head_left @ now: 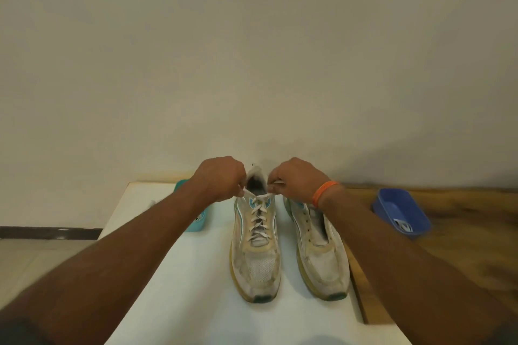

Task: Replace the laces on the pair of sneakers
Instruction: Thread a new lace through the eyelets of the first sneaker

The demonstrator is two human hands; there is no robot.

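Two worn white sneakers stand side by side on a white board (173, 274), toes toward me. The left sneaker (256, 258) carries a white lace (259, 220) criss-crossed up its eyelets. My left hand (221, 179) pinches one end of that lace at the shoe's collar, and my right hand (297, 179), with an orange band on its wrist, pinches the other end. The right sneaker (319, 255) shows bare eyelets with no lace, and my right forearm covers its heel.
A teal tub (196, 221) sits behind my left forearm, mostly hidden. A blue tub (400, 213) rests on the wooden tabletop (462, 246) at the right. A plain wall rises just behind the shoes. Floor lies beyond the board's left edge.
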